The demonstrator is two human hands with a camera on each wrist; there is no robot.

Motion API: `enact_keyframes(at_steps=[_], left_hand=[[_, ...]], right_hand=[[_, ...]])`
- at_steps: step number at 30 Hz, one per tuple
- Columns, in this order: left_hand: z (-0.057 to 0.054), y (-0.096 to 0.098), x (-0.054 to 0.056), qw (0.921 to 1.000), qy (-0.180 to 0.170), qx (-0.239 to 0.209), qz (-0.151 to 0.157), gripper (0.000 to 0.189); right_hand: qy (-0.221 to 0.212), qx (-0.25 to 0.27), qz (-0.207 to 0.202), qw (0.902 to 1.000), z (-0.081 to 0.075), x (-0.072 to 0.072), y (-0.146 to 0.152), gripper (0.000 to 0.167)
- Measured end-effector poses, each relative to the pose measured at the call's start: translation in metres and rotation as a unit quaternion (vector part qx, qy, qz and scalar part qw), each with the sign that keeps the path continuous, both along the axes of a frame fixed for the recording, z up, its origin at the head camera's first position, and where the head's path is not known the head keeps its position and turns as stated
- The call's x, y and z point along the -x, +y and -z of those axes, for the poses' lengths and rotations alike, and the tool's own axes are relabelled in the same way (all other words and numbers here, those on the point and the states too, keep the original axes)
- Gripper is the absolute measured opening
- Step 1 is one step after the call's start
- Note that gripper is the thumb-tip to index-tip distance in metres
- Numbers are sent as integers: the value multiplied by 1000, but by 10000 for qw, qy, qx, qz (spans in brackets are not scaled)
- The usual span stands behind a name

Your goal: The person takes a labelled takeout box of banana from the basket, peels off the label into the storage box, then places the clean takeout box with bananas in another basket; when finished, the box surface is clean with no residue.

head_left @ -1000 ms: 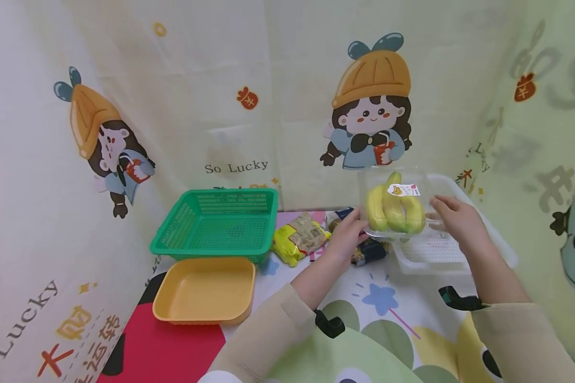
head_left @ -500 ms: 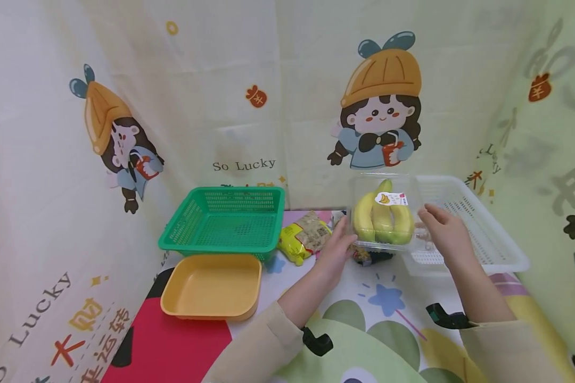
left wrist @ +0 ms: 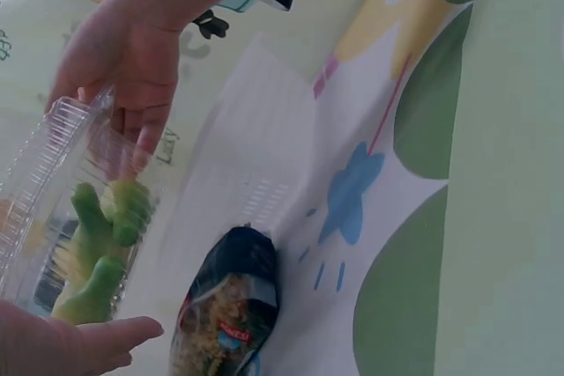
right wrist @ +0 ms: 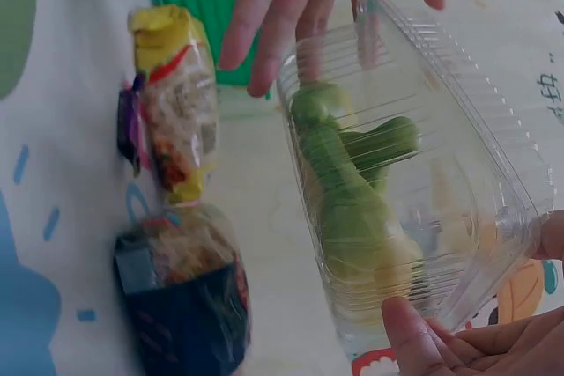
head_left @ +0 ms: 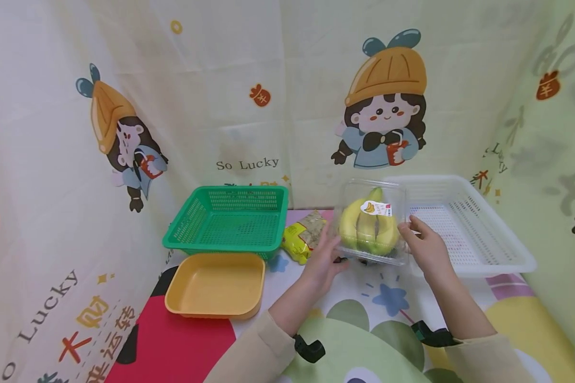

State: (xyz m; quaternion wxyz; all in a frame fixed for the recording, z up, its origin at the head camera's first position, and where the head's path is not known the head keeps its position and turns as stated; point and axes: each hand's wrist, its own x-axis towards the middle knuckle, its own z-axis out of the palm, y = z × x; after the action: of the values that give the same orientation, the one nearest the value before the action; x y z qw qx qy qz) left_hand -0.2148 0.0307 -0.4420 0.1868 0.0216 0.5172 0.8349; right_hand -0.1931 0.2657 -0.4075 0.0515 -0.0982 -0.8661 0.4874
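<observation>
A clear plastic box [head_left: 396,198] of yellow-green bananas [head_left: 366,226] is held above the table, with a white label on its lid. My right hand [head_left: 426,247] pinches its right edge, and the thumb and fingers show at that corner in the right wrist view. At the left side is my left hand [head_left: 318,260], its fingers spread and straight, some of them behind the clear wall [right wrist: 401,41]. Whether they press on the box cannot be told. Below the box, a dark snack bag [left wrist: 231,305] lies on the table, mostly hidden in the head view.
A yellow bag [head_left: 297,242] lies left of the box. Further left are a green basket [head_left: 225,250] and, in front of it, an orange tray [head_left: 215,314]. A white basket [head_left: 503,234] stands at the right, against the printed cloth backdrop [head_left: 311,106].
The box of bananas has moved left and nearer to me, off from over the white basket. My right hand has come along with it. The left hand's fingers have spread from its edge.
</observation>
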Motion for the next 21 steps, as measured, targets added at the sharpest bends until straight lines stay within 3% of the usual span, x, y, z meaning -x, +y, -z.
enact_keyframes(at_steps=[6,14,21], left_hand=[[1,-8,-1,9997,-106,-68,-217,61],[6,-14,-2,9976,140,94,-672,59],[9,-23,2,9964,163,160,-816,58]], right_hand=[[62,133,-82,9999,8,-3,-12,82],[275,393,-142,9987,14,-10,-29,81],[299,620,-376,9969,18,-9,-32,80]])
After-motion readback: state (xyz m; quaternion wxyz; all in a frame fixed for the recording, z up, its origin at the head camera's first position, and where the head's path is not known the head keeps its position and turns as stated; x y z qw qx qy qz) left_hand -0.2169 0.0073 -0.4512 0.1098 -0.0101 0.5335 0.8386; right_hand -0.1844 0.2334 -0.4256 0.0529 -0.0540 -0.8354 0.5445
